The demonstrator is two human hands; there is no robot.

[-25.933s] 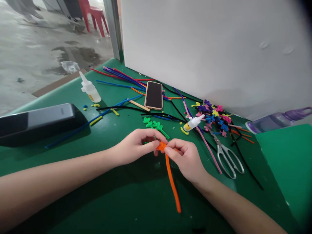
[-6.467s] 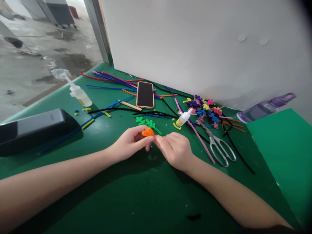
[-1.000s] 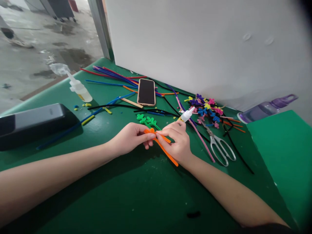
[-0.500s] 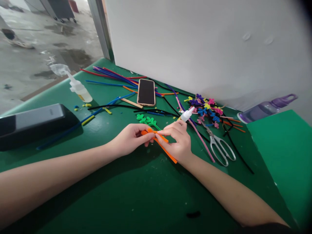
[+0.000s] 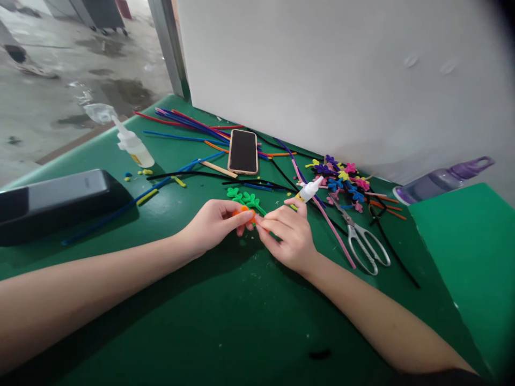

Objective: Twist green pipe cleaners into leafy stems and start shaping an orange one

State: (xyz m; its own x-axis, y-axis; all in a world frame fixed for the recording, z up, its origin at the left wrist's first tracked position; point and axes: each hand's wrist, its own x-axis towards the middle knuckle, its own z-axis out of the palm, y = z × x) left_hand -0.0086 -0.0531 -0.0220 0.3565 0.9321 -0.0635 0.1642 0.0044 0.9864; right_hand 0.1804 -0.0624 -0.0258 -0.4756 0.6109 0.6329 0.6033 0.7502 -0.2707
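Observation:
Between my two hands is an orange pipe cleaner (image 5: 248,214), bent into small loops. My left hand (image 5: 219,222) pinches its looped part between thumb and fingers. My right hand (image 5: 290,230) has its fingertips closed on the pipe cleaner close to the left thumb, and most of the length is hidden behind the fingers. Just beyond the hands lies a green pipe-cleaner sprig (image 5: 245,198) with looped leaves. A small white-tipped glue bottle (image 5: 309,190) appears right behind my right hand's raised finger; whether they touch I cannot tell.
Scissors (image 5: 362,241) lie right of my right hand, below a heap of colourful pipe-cleaner flowers (image 5: 344,179). A phone (image 5: 243,152) rests among loose pipe cleaners (image 5: 189,123). Another bottle (image 5: 134,147) and a black case (image 5: 60,203) stand left; a purple water bottle (image 5: 438,179) lies right.
The orange pipe cleaner's straight ends, which stuck out below my right hand, are now out of sight behind its fingers. Both hands stay close together in nearly the same place.

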